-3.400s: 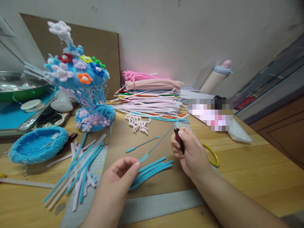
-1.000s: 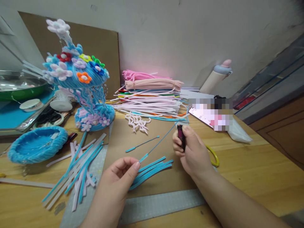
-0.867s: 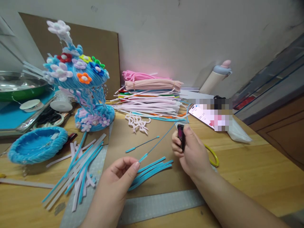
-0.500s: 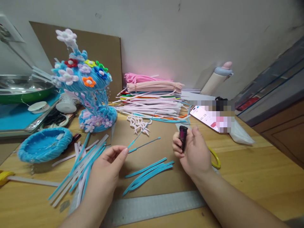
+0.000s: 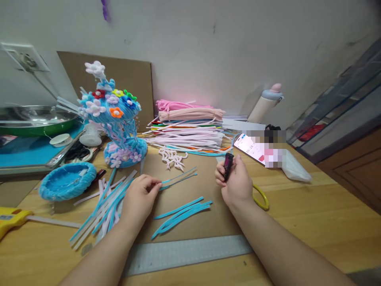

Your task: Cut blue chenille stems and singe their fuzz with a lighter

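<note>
My left hand [image 5: 139, 196] is closed in a pinch over the cardboard. Between thumb and fingertips it grips the fluffy end of a blue pipe cleaner [image 5: 166, 181], whose thinned stem points up and right. Just below lies another thinned blue pipe cleaner [image 5: 182, 180] with a small blue tip; whether my fingers touch it I cannot tell. My right hand [image 5: 238, 184] is wrapped round a dark lighter [image 5: 228, 166], held upright with no flame visible. Several short blue pipe cleaners [image 5: 181, 216] lie on the cardboard [image 5: 222, 222] between my hands. White curled pieces [image 5: 172, 158] sit farther back.
A blue flowered pipe-cleaner ornament [image 5: 111, 113] stands left, beside a blue fuzzy dish [image 5: 49, 190] and loose strips [image 5: 98, 212]. Bundled pipe cleaners [image 5: 190, 115] lie at the back. A phone [image 5: 250, 149], bottle [image 5: 264, 107] and yellow-handled tool [image 5: 262, 197] are right; a ruler [image 5: 190, 251] lies in front.
The pipe cleaner in my left hand has swung lower, closer to the one on the cardboard. My right hand keeps the lighter in nearly the same place. The view has tilted up slightly.
</note>
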{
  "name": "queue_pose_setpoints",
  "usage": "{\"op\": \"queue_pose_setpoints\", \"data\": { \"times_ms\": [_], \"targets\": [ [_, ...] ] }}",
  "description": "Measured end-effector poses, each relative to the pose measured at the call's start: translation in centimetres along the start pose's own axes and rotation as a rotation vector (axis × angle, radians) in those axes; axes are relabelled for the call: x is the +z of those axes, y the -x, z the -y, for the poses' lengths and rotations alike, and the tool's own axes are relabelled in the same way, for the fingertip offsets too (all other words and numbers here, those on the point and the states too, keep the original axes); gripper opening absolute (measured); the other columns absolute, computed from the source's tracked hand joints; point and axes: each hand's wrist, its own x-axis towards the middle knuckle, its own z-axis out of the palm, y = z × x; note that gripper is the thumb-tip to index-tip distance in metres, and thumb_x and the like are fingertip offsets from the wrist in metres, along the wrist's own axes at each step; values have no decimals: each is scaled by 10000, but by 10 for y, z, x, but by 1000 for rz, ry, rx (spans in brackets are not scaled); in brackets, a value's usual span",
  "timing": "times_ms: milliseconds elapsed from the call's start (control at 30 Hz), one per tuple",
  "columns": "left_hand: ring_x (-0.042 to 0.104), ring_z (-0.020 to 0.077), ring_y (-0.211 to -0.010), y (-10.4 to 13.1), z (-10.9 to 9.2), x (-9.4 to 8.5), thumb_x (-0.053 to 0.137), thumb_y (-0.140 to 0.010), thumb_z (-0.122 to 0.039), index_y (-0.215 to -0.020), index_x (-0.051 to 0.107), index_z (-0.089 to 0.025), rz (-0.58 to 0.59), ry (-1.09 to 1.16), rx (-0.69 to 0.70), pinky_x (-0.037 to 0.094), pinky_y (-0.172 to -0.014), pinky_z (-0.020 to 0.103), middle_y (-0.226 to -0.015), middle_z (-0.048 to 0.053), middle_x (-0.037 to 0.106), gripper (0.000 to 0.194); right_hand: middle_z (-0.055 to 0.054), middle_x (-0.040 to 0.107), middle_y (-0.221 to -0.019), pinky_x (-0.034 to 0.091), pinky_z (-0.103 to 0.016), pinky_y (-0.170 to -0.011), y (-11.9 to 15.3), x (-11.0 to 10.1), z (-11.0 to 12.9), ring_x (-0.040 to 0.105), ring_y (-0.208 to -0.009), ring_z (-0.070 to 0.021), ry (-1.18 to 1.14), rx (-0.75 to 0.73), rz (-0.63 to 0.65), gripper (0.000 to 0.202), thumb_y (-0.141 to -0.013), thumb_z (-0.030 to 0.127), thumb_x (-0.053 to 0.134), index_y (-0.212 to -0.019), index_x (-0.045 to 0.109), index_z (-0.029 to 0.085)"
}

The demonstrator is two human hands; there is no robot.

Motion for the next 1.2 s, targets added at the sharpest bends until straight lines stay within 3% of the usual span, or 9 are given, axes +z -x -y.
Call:
{"op": "queue_pose_setpoints", "data": {
  "times_ms": [367, 533, 933, 1200],
  "targets": [
    [590, 199, -779, -5, 9, 5, 510, -802, -311, -806, 693, -219, 19, -45, 20, 437, -701, 303, -818, 40, 639, 204, 64, 393, -491, 159, -145, -300, -5, -3, -7, 283, -337, -47, 33, -5, 9, 402, -797, 536, 448, -597, 391, 191],
    [580, 204, -785, -4, 8, 5, 498, -809, -296, -920, 664, -199, 9, -69, 25, 437, -718, 321, -836, 47, 629, 221, 67, 395, -491, 159, -147, -299, -6, -3, -9, 287, -335, -52, 43, 3, 9, 390, -789, 543, 450, -615, 377, 201],
    [525, 226, -857, 0, -3, 6, 579, -761, -275, -739, 678, -235, 82, -132, 125, 402, -782, 364, -877, 46, 597, 109, 66, 400, -489, 161, -141, -305, -6, -2, -9, 285, -341, -55, 61, 37, 1, 344, -815, 495, 426, -639, 388, 201],
    [542, 224, -848, 3, -7, 9, 598, -751, -297, -762, 675, -232, 72, -97, 142, 411, -765, 349, -840, 42, 608, 102, 73, 409, -497, 153, -134, -316, -6, -2, -10, 286, -345, -59, 63, 63, 38, 342, -817, 518, 434, -671, 369, 216]
  ]
}}
